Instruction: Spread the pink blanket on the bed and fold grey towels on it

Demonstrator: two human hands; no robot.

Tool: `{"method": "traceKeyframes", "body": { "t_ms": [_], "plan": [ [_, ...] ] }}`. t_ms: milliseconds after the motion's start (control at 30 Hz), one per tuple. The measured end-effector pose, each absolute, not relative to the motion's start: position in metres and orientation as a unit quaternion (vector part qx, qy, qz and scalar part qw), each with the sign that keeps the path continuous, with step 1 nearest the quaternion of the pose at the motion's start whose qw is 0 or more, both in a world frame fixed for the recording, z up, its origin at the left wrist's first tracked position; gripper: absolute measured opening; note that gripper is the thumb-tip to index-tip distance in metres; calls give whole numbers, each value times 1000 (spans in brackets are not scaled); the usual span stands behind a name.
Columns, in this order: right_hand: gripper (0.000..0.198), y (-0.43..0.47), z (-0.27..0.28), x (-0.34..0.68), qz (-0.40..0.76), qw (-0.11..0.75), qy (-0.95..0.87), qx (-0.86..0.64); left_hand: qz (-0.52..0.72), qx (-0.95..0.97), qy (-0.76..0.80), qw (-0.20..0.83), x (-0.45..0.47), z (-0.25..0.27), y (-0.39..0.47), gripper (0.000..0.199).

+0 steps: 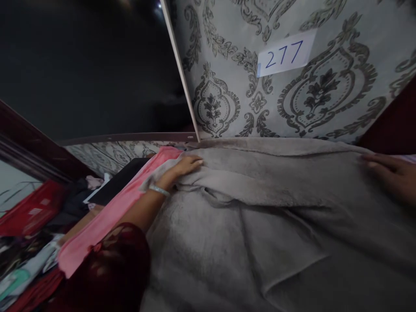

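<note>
A grey plush blanket (pixel 208 242) lies spread out in front of me, with folds and wrinkles across its middle and a long fold along the wall side. My left hand (pixel 188 165) rests palm down on its upper left part, fingers stretched out and lying flat. A light bracelet (pixel 159 190) circles that wrist. At the far right, my right hand (pixel 394 177) touches the blanket's right edge with extended fingers; it is slightly blurred and partly cut off by the frame. Beneath the blanket's left side, a pink cloth (pixel 87 236) shows.
A large dark screen (pixel 107 73) stands at the upper left. Behind the blanket is a patterned wall (pixel 224 104) bearing a paper marked 277 (pixel 286 54). Left and lower are a black flat object (pixel 120 180), a red container (pixel 35 208) and piled clothes (pixel 19 277).
</note>
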State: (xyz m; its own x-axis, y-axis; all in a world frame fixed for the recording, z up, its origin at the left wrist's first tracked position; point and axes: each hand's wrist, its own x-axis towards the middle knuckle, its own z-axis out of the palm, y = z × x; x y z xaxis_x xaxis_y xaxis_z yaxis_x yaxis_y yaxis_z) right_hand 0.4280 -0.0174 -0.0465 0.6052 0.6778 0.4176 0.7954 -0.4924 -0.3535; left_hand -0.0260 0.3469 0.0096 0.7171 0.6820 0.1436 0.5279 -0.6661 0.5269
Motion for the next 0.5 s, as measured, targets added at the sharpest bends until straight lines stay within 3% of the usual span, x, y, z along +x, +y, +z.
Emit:
{"method": "traceKeyframes", "body": {
  "t_ms": [67, 133, 267, 400, 500],
  "plan": [
    [87, -33, -36, 386, -112, 341, -453, -816, 223, 910, 280, 207, -47, 6, 315, 22],
    [81, -46, -25, 333, -90, 365, -507, -776, 256, 916, 266, 158, -64, -1, 285, 20],
    [52, -53, -31, 239, 8, 244, -678, -693, 231, 933, 256, 104, -80, -24, 246, 15],
    [54, -38, -58, 198, -12, 119, -643, -756, 258, 924, 275, 64, -79, -49, 234, 27],
    [53, -24, -66, 186, -44, 122, -596, -793, 272, 917, 291, 35, -78, -57, 233, 34]
  ]
}}
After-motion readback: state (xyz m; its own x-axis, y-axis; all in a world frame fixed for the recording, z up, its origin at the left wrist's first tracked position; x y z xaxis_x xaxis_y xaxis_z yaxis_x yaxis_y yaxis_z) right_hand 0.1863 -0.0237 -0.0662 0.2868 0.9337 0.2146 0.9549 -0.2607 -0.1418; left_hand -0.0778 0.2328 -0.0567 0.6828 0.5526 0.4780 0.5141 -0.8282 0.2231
